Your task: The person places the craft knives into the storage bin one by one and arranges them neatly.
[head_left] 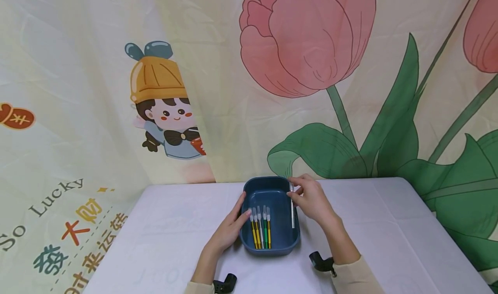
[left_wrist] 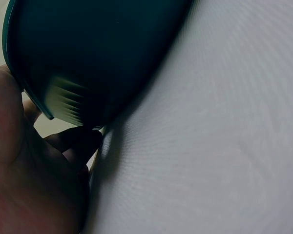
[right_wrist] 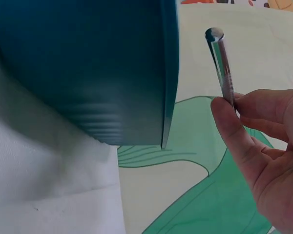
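A deep blue plastic basin (head_left: 272, 251) stands on the white-covered table. My left hand (head_left: 227, 231) grips its left side, thumb at the rim and fingers against the outer wall (left_wrist: 102, 48). Several slim pen-like sticks (head_left: 266, 234) with clear caps and yellow, white or green bodies lie side by side within the basin. Over the basin's right side, my right hand (head_left: 312, 201) pinches a slim silver rod (head_left: 293, 214) near its far end, between thumb and fingertips. In the right wrist view the rod (right_wrist: 219, 58) looks shiny, with a finely ridged section by the fingers.
The white table cover (head_left: 175, 233) spreads on both sides of the basin. Behind the table's far edge hangs a printed cloth (head_left: 225, 91) with a large tulip and a cartoon figure. A black wrist camera (head_left: 321, 261) sits at the right sleeve, another (head_left: 225, 284) at the left.
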`<state>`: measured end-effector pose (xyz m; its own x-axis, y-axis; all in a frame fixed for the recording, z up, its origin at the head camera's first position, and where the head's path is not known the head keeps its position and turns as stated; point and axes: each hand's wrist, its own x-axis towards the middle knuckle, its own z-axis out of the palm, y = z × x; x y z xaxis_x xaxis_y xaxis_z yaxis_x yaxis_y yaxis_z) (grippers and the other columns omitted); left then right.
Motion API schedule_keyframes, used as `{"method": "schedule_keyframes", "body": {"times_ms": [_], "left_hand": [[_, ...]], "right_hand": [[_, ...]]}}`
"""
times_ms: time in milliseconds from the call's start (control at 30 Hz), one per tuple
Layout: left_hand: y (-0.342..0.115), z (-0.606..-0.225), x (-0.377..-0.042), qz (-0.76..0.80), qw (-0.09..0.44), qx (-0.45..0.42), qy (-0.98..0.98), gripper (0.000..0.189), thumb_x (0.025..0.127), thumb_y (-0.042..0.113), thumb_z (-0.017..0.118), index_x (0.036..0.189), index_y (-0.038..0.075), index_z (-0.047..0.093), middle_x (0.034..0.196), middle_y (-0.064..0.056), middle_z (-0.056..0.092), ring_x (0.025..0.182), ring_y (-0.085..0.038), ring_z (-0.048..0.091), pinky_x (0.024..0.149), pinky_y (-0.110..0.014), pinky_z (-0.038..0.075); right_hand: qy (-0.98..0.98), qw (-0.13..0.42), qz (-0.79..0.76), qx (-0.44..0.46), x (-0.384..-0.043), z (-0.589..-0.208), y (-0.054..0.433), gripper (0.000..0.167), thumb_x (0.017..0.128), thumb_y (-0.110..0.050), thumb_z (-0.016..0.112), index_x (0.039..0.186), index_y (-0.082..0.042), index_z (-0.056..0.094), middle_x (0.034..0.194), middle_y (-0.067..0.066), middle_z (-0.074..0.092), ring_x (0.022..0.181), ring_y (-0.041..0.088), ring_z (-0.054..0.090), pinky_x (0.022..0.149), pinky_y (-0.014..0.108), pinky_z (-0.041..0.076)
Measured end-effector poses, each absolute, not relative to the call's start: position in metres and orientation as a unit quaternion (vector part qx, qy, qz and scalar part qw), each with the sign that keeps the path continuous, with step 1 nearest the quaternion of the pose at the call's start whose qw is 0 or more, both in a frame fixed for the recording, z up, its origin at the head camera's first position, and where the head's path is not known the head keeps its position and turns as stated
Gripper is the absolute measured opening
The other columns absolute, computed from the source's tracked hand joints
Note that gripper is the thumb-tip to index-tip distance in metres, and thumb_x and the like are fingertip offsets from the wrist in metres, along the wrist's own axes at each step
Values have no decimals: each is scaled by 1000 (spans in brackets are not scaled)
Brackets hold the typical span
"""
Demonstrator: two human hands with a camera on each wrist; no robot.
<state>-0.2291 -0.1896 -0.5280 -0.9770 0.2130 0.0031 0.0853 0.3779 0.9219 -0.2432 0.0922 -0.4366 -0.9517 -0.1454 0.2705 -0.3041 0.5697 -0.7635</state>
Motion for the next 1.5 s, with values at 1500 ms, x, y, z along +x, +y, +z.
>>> {"method": "schedule_keyframes", "body": {"times_ms": [1500], "left_hand": [[-190,-528,-230,554,60,96,825,64,107,52,51,163,49,21,174,10,19,162,-27,15,129,-62,13]], "right_hand": [[-890,31,415,189,-238,-457,52,44,94,-5,77,135,4,66,110,10,63,77,9,67,62,19,57]]}}
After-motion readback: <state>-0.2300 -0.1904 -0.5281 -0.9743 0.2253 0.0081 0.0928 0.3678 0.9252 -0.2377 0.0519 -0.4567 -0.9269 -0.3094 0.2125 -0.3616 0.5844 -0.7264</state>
